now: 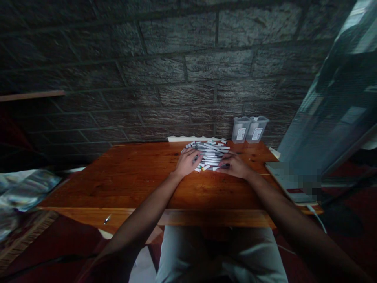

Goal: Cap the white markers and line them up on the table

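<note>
A pile of white marker pens point(211, 154) lies on the wooden table point(138, 177), most of the pens lying crosswise. Several have green, yellow or dark ends, and some short white pieces lie around the pile's edges. At the pile's left end rests my left hand point(187, 161), its thumb and fingers apart around the pen ends. My right hand point(235, 164) is at the right end, fingers spread and touching the markers there. No pen is lifted off the pile, and the undersides of the fingers are partly hidden.
Two clear plastic containers point(246, 129) with white labels stand at the back right. A white wavy-edged strip point(188, 138) lies along the stone-block wall point(176, 78). A flat grey device point(287, 182) with a white cable point(317, 219) sits at the table's right edge.
</note>
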{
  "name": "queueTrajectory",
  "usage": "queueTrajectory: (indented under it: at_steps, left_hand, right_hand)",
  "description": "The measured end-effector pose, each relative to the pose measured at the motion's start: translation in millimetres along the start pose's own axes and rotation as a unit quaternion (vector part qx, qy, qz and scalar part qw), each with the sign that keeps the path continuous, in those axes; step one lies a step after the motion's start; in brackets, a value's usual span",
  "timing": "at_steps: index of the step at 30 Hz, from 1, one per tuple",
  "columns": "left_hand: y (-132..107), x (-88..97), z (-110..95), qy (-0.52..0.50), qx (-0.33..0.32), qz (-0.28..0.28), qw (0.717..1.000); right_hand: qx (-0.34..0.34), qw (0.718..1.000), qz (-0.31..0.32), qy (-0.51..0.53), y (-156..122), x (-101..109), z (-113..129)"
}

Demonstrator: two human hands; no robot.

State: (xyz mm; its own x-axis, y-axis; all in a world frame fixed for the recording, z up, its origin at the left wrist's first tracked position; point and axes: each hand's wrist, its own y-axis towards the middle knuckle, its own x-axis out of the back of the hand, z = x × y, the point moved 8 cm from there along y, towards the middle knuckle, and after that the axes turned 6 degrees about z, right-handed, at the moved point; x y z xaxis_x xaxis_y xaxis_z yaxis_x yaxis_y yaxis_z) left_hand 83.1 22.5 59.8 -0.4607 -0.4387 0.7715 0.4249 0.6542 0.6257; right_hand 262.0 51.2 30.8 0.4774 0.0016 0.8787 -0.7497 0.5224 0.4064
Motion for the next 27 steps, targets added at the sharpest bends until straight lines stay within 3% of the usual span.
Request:
queueTrajectory:
  at_steps: [5,8,12,15,18,22,27]
  left_hand:
    - [-2.3,6.3,9.8,-0.018,0.039,-0.029,0.999]
    - [-3.7,10.5,10.4,-0.022,0.046,-0.055,0.997]
    - [-3.7,6.2,2.7,-0.021,0.021,-0.052,0.998]
    - [-1.3,1.1,-9.1,-0.025,-0.011,-0.044,0.999]
    - [2.2,1.0,-16.8,-0.043,-0.023,-0.054,0.997]
    - [4.9,4.5,-12.4,-0.096,0.006,-0.077,0.992]
    - [3.4,-2.2,2.1,-0.169,0.069,-0.062,0.981]
  right_hand:
    - [-0.002,0.999,-0.008,0.054,0.5,3.1,2.3]
    - [-0.050,0.990,-0.067,0.115,-2.5,15.5,-6.6]
    - [-0.166,0.945,-0.183,0.215,-7.4,22.3,-30.1]
    - [-0.190,0.900,-0.231,0.317,-0.3,14.1,-36.8]
    - [-0.175,0.871,-0.226,0.400,15.5,8.1,-34.6]
    - [-0.156,0.868,-0.170,0.440,39.0,10.2,-27.1]
    - [-0.142,0.857,-0.123,0.479,55.7,2.5,-15.4]
